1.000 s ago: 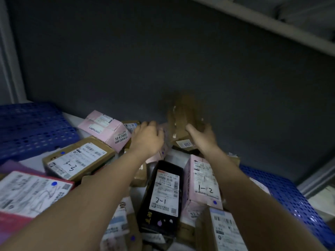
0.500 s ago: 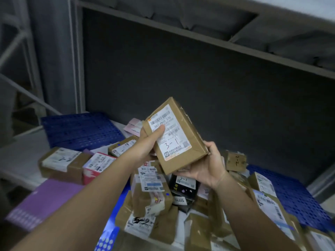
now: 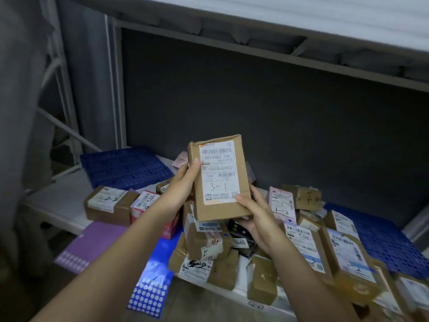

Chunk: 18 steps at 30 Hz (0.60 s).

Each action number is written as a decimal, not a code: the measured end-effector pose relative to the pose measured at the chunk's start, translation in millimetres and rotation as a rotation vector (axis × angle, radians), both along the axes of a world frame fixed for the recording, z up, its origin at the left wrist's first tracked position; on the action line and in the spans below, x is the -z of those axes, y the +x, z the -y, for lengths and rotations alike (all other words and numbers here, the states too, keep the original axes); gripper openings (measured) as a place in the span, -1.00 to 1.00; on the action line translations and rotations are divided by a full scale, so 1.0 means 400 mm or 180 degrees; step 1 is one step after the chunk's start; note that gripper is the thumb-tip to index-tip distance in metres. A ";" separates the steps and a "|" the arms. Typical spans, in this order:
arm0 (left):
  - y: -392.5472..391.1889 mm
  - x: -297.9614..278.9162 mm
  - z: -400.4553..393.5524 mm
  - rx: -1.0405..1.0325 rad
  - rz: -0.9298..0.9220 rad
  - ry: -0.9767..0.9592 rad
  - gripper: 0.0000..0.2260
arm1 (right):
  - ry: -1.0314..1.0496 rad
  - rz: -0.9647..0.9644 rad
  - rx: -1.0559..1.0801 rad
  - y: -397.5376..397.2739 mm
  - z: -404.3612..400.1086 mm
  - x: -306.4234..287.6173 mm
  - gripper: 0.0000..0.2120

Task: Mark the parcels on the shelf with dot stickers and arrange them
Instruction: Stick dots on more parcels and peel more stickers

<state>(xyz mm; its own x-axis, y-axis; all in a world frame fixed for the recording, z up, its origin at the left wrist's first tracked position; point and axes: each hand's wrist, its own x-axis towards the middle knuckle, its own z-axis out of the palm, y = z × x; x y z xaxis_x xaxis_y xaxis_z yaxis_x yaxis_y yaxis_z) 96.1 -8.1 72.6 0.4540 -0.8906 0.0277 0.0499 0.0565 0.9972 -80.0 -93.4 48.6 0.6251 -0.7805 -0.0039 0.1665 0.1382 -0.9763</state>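
Gripping a brown parcel (image 3: 219, 177) marked "3-1" upright above the shelf's (image 3: 53, 205) front edge, the left hand (image 3: 180, 194) pinches its side while the right hand (image 3: 253, 217) cups its lower corner. Loosely stacked parcels (image 3: 204, 242) beneath look liable to slide if bumped; the blue dot-sticker sheet (image 3: 151, 287) overhangs the front edge.

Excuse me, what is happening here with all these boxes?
A person holds one brown parcel, marked 3-1, upright in both hands: the left hand on its side, the right hand under its lower corner. Many more parcels lie piled on the shelf below. Dot sticker sheets lie at the front.
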 end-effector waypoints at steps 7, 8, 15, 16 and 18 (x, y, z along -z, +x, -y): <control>-0.008 0.035 -0.022 0.0096 -0.0197 0.0227 -0.43 | 0.0771 0.0164 -0.0068 -0.005 -0.012 0.046 -0.55; -0.013 0.036 -0.019 -0.0012 -0.0148 0.0248 -0.47 | 0.0870 0.0136 -0.0102 -0.007 -0.012 0.056 -0.56; -0.033 0.057 0.012 -0.0254 -0.0267 0.0405 -0.60 | 0.1170 -0.0111 -0.0021 -0.014 -0.003 0.109 -0.62; -0.033 0.063 0.018 -0.0266 -0.0209 0.0435 -0.67 | 0.1127 -0.0123 0.0023 -0.016 0.001 0.111 -0.63; -0.030 0.086 0.030 -0.0359 -0.0012 0.0508 -0.77 | 0.1036 -0.0135 0.0256 -0.021 0.010 0.117 -0.65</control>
<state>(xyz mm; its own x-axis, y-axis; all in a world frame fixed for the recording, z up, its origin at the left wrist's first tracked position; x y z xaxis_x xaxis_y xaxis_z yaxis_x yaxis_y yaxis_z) 84.0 -19.9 38.3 0.5511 -0.8270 -0.1116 0.0560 -0.0968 0.9937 -88.4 -97.6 1.7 0.5554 -0.7809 -0.2858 0.1499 0.4320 -0.8893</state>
